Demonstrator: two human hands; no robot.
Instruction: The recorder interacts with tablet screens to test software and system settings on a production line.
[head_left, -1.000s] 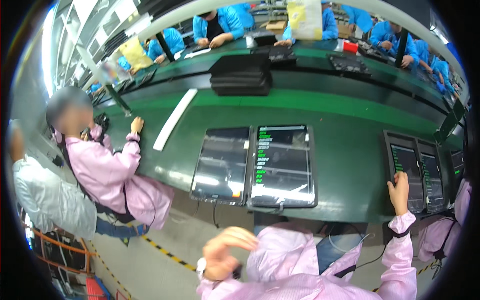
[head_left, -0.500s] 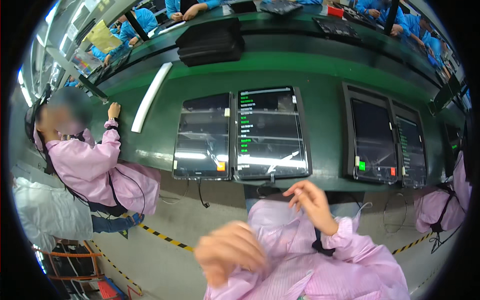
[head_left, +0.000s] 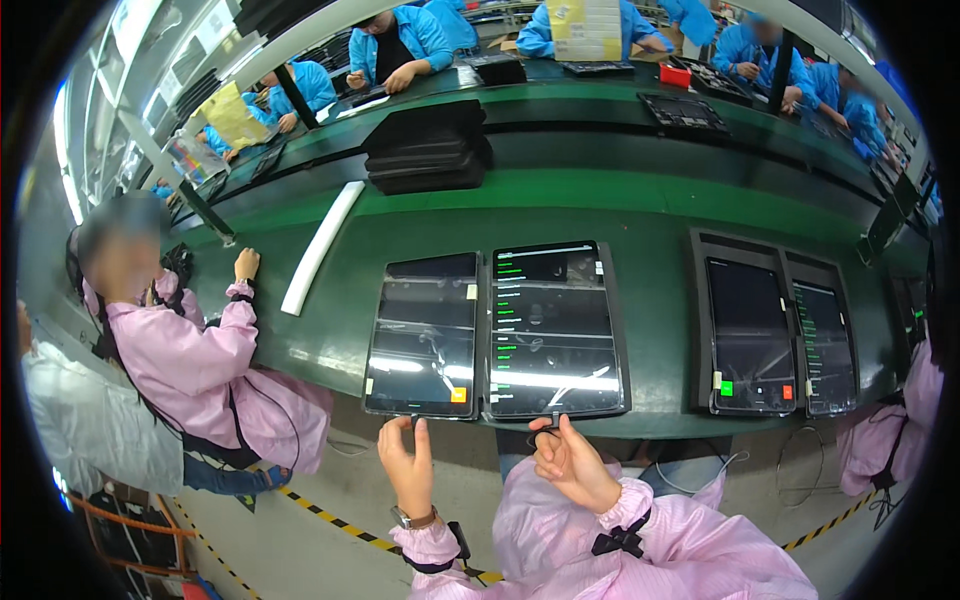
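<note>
Two tablets lie side by side on the green bench in front of me. The left tablet (head_left: 420, 330) has a dark screen with an orange square in its lower corner. The right tablet (head_left: 553, 325) shows lines of green and white text. At the left tablet's near edge, my left hand (head_left: 406, 468) pinches a black cable plug (head_left: 415, 424) between thumb and fingers. My right hand (head_left: 575, 463) is closed on another black cable plug (head_left: 556, 421) at the right tablet's near edge. Whether either plug is fully seated cannot be seen.
Farther right lie two more tablets (head_left: 752, 335) in dark trays. A white strip (head_left: 322, 248) and a black stack of trays (head_left: 427, 145) sit toward the back. A person in pink (head_left: 190, 345) sits at my left; people in blue work across the bench.
Both hands have moved to the tablets' near edges, the left one up from low in front of me, and closed on the cable plugs. The view has tilted up.
</note>
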